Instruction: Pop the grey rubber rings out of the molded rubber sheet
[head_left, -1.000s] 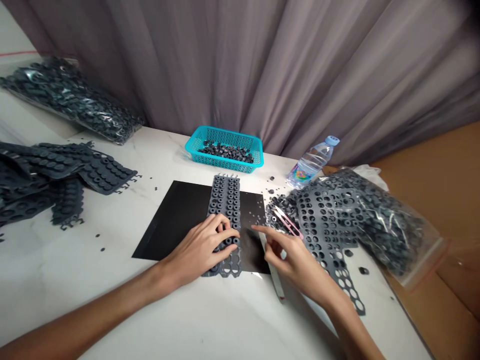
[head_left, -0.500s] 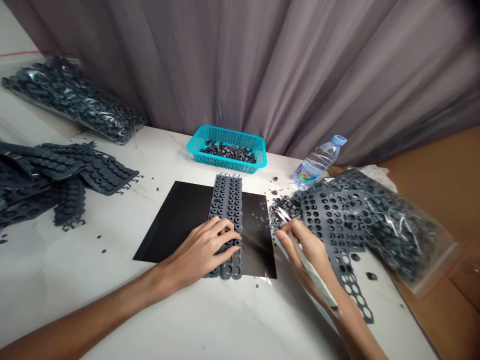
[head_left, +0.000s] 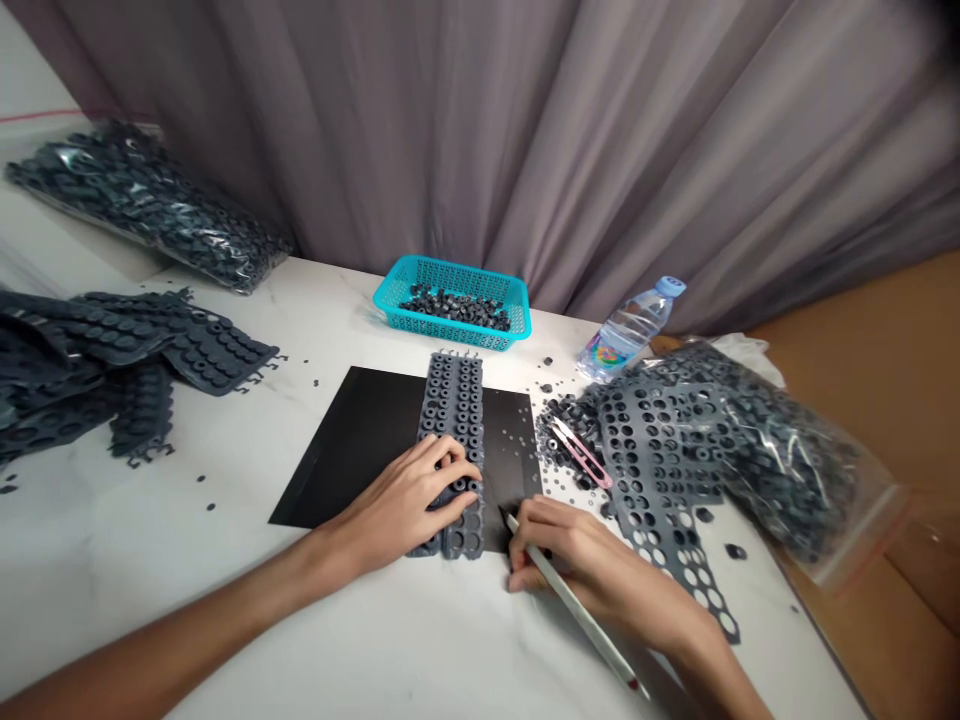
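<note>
A dark grey rubber strip (head_left: 454,405) with rows of round, holed studs lies upright across a black mat (head_left: 352,440). My left hand (head_left: 424,485) rests over its lower part, thumb and fingers apart, covering some studs. At the mat's lower right, my right hand (head_left: 555,545) is closed on a white pen-like tool (head_left: 585,610) with a dark pointed tip. That tip is over the mat, just right of the strip. Pink thread snips (head_left: 581,455) lie on a heap of small black rubber pieces (head_left: 566,415) beside the mat.
Behind the mat stands a turquoise basket (head_left: 397,318) with black pieces. To the right are a water bottle (head_left: 630,325), a punched rubber sheet (head_left: 652,450) and a filled plastic bag (head_left: 802,480). More strips (head_left: 150,340) and another bag (head_left: 150,210) lie left.
My right hand has moved from the heap down and left to the mat's lower right with the white tool. The pink snips now lie uncovered on the heap. My left hand has stayed put.
</note>
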